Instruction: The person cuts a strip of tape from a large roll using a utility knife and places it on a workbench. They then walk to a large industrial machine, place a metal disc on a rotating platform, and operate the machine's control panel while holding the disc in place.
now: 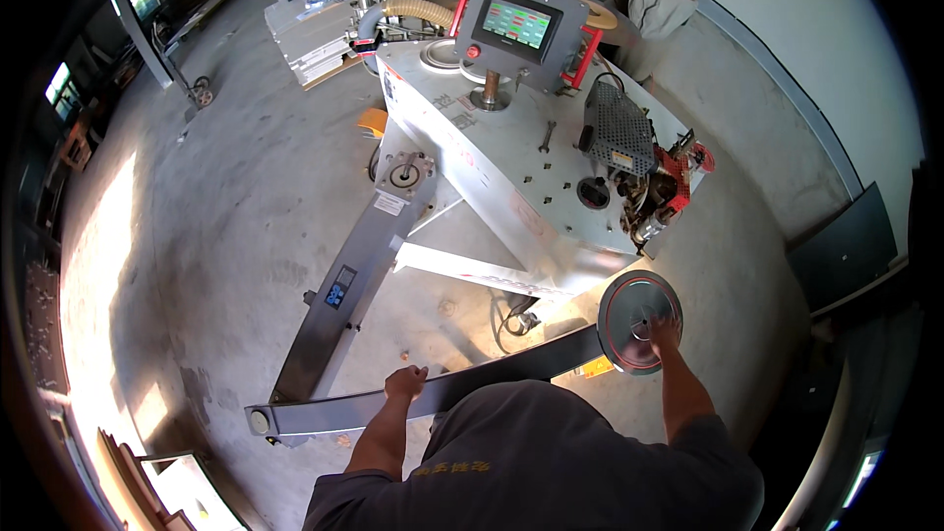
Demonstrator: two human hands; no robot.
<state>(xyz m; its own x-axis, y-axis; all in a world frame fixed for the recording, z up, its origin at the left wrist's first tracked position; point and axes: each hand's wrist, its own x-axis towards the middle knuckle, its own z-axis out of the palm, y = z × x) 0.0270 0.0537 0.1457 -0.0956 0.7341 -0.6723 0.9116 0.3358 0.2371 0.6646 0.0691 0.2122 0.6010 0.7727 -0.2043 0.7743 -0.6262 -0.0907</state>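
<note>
A long grey metal arm [462, 383] of a machine stretches across in front of me, jointed at the left to a second grey beam [344, 285]. My left hand [405, 383] is closed over the upper edge of the front arm; its grip is partly hidden. At the arm's right end is a round dark disc [629, 346] with a red ring and a small hub. My right hand [666, 333] rests on the disc's face near the hub, fingers extended. My torso covers part of the arm.
A white machine cabinet [531, 177] stands ahead, carrying a touchscreen panel [513, 28], a wrench [548, 136], a perforated grey box [618, 125] and a motor assembly [669, 187]. A black cable [506, 320] lies under the arm. Stacked boards [315, 34] stand at the far left.
</note>
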